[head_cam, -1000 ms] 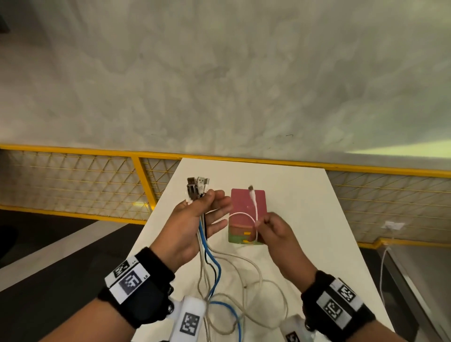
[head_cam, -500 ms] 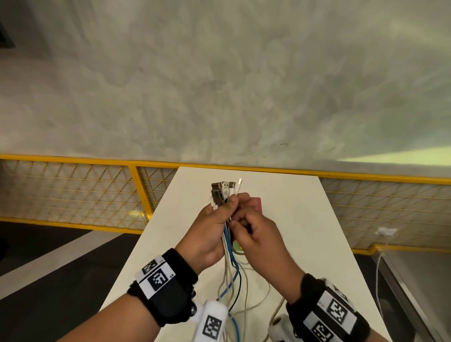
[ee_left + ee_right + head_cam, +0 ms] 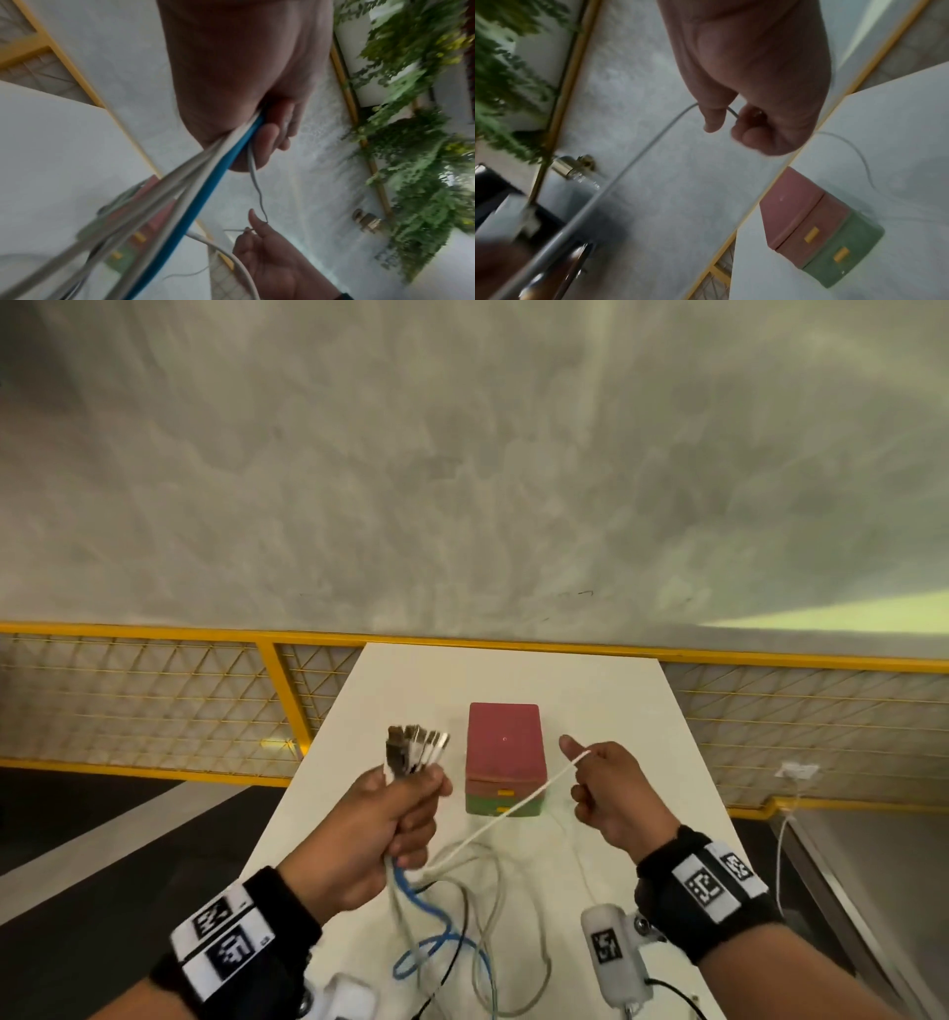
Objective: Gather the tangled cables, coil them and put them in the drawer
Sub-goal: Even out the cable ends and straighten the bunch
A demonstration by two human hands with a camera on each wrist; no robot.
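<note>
The left hand (image 3: 380, 834) is gripping a bundle of tangled cables (image 3: 436, 916) above the near left part of the white rectangular desk (image 3: 606, 690), its fingers (image 3: 418, 819) clamped round the strands so that the metal-tipped plugs (image 3: 416, 749) are fanning out above the fist. Below the fist, the thick blue cable (image 3: 436, 942), several grey-white ones and a thin black one are hanging down and lying in loose loops towards the desk's near edge. Towards the middle of the desk, a small pink-and-green drawer box with yellow handles (image 3: 506, 752) is standing with both of its drawers closed. One thin white cable (image 3: 513, 814) is running taut from the bundle, across the front of the box, up to the right hand (image 3: 611, 793), whose thumb and curled fingers (image 3: 583, 806) are pinching it near its end.

Judging by this, the gathering step is nearly finished: the last loose strand is being drawn out straight. The next move is probably calling for the right hand to bring that strand to the fist, then wind the hanging lengths into a coil. A drawer is needing to be opened before anything goes in.
</note>
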